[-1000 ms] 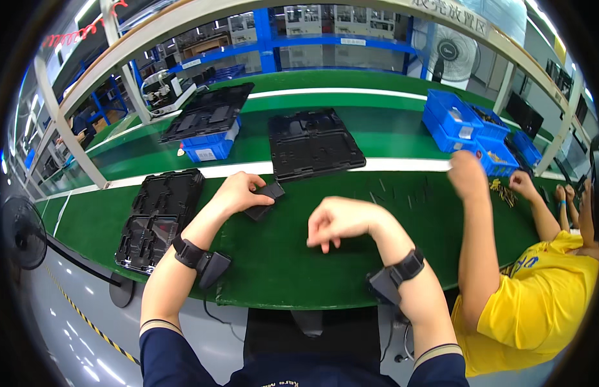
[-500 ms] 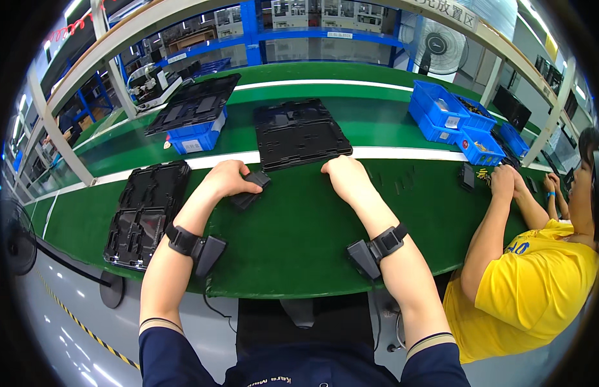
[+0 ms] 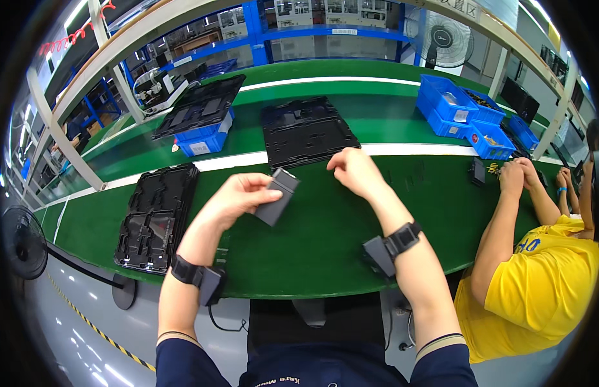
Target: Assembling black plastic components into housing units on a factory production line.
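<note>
A flat, dark grey rectangular case (image 3: 277,198) is held up over the green bench, tilted. My left hand (image 3: 246,197) pinches it between thumb and fingers, the thumb across its face. My right hand (image 3: 356,171) is beside the front right corner of a black moulded tray (image 3: 306,132), fingers bent and slightly apart, with nothing visible in them. Thin dark strips (image 3: 409,177) lie on the bench to the right of that hand. Each forearm wears a strapped black box with a cable.
Stacked black trays (image 3: 154,219) lie at the left, and another tray (image 3: 206,106) rests on a blue bin (image 3: 202,138). Several blue bins (image 3: 441,106) stand at the back right. A co-worker in a yellow shirt (image 3: 538,284) works close on my right.
My left hand has lifted the grey case off the bench and brought it right, turned more upright. My right hand has shifted slightly, its fingers loosened near the tray corner. The view has swung slightly.
</note>
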{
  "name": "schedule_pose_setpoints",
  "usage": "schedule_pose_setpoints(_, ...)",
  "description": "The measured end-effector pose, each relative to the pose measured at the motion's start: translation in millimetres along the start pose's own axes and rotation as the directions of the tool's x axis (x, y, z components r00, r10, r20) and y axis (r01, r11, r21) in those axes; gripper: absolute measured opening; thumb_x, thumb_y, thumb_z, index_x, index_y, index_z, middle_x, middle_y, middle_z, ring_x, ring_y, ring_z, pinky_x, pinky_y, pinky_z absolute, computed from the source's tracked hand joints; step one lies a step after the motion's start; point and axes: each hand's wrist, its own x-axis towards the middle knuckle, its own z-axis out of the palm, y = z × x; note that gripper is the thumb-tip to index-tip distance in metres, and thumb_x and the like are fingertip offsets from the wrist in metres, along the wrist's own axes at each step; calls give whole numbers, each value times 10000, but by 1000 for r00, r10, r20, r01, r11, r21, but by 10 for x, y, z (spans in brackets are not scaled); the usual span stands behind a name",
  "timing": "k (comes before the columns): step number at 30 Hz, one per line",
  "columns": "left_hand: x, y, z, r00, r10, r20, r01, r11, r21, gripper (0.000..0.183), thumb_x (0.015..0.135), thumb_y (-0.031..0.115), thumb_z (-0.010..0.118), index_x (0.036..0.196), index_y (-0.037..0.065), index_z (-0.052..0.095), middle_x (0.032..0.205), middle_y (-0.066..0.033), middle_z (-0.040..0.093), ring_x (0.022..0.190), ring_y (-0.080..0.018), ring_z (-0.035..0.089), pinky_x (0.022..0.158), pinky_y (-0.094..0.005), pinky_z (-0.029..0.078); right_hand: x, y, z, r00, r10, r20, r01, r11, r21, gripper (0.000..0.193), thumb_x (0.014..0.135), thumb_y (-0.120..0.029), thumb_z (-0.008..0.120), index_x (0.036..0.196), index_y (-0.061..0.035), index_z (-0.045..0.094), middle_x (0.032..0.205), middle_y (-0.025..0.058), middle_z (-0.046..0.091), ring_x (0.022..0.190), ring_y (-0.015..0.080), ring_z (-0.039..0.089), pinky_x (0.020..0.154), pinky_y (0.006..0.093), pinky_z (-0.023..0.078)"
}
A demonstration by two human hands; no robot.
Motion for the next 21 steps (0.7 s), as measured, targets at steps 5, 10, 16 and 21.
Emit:
schedule_pose_setpoints(5, -61, -263, 196, 996, 44, -82, -53, 992, -112, 277, 732, 79, 715, 992, 29, 636, 845, -23, 641, 806, -93, 604, 718, -231, 507, -66, -500, -295, 996, 27, -85, 21, 854, 519, 181, 699, 26, 633, 875, -8, 657, 856, 83, 598, 790, 172, 607, 733, 286, 508)
schedule_pose_setpoints(10, -89, -250, 263, 978, 172, -115, -192, 962, -196, 293, 731, -2, 692, 1017, -9, 626, 885, -53, 648, 827, -119, 612, 761, -243, 503, -145, -772, -271, 982, -55, -180, 141, 847, 513, 145, 729, 12, 646, 867, -26, 674, 872, 70, 611, 783, 141, 603, 697, 257, 507)
schedule_pose_setpoints(16, -92, -300, 223, 958, 239, -162, -265, 951, -163, 290, 739, -11, 683, 1022, -21, 624, 905, -58, 633, 817, -123, 615, 761, -239, 502, -208, -957, -231, 987, 160, -22, -99, 708, 699, 80, 771, -27, 655, 845, -6, 676, 805, 48, 628, 776, 96, 575, 690, 230, 460)
schedule_pose_setpoints(21, -93, -307, 249, 947, 274, -165, -291, 953, -82, 272, 739, 6, 691, 1007, -4, 641, 855, -29, 607, 787, -109, 609, 726, -227, 497, -194, -821, -84, 999, 21, -41, 12, 754, 656, 113, 777, -101, 674, 839, -7, 679, 811, 42, 616, 751, 93, 559, 659, 224, 450)
